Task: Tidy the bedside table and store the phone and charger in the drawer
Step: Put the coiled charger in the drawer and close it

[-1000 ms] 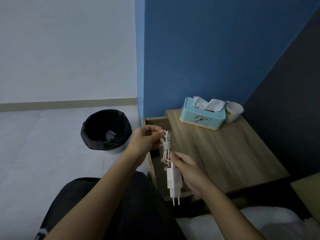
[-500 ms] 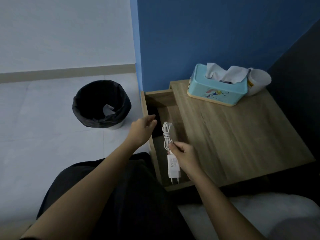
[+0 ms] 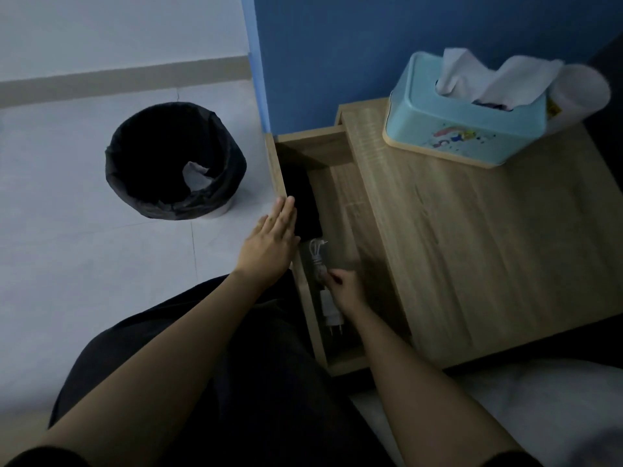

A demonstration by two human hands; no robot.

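Observation:
The wooden bedside table (image 3: 488,251) has its drawer (image 3: 340,183) pulled out to the left. A black phone (image 3: 303,203) lies flat in the drawer along its front wall. My right hand (image 3: 344,288) is low inside the drawer, fingers pinched on the white charger (image 3: 328,305), whose coiled cable (image 3: 317,254) points toward the phone and whose plug pins point toward me. My left hand (image 3: 273,241) is flat with fingers together, resting at the drawer's front edge, holding nothing.
A light blue tissue box (image 3: 465,119) and a white cup (image 3: 580,92) stand at the back of the tabletop. A bin with a black liner (image 3: 175,160) sits on the floor to the left. The blue wall is behind, and white bedding (image 3: 539,399) lies lower right.
My right hand has lowered the charger from above the drawer down into it. My left hand let go of the cable and moved to the drawer's front edge. The camera tilted down.

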